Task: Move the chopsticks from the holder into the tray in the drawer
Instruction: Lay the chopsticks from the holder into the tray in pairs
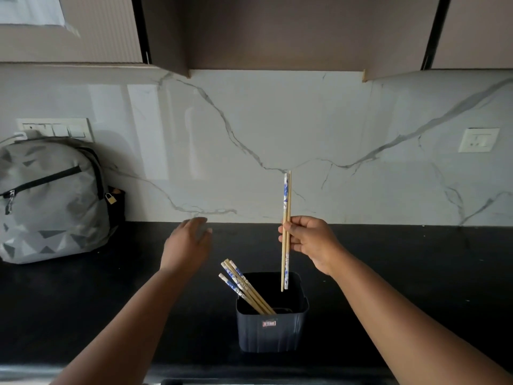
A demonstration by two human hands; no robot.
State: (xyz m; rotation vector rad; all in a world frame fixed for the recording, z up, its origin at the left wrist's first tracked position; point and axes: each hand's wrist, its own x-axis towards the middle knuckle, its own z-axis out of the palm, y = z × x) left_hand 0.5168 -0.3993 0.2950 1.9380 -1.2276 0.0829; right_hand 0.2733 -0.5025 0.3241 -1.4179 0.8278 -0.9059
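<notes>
A dark square holder [272,333] stands on the black counter near its front edge. Several wooden chopsticks with blue-and-white ends [244,286] lean in it toward the left. My right hand [308,241] is shut on a pair of chopsticks [286,198], held upright, their lower tips hanging just over the holder's right side. My left hand [188,244] hovers above the counter to the left of the holder, fingers apart and holding nothing. The drawer and its tray are out of view.
A grey backpack [52,198] leans on the marble wall at the left. Wall cabinets [277,31] hang overhead. A switch panel [59,129] and a socket [478,140] are set into the wall.
</notes>
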